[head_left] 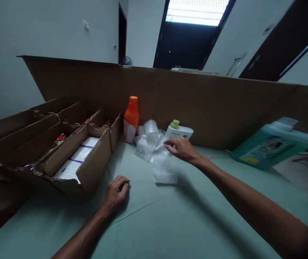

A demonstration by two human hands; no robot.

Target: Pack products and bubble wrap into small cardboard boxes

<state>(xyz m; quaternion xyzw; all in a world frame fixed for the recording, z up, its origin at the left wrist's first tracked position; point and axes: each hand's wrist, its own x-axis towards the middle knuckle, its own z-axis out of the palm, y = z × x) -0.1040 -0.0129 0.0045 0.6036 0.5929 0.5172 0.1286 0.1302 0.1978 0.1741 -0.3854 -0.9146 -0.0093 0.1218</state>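
My right hand [181, 147] reaches across to the crumpled clear bubble wrap [144, 147], with thumb and forefinger pinched at its upper right edge. Part of the wrap hangs toward me and ends in a small roll [166, 178] on the table. Just behind that hand is a white bottle with a green cap [179, 131], its lower part hidden by the hand and wrap. An orange bottle [131, 117] with a pale label stands upright left of the wrap. Loosely curled, my left hand [116, 192] rests on the table with nothing visible in it.
A divided cardboard box [96, 158] at the left holds white packs [75, 162] and some red packets. Brown cardboard panels [210, 104] wall off the table's far side. To the right is a large jug of green liquid [270, 145]. Pale green cloth [154, 223] covers the table.
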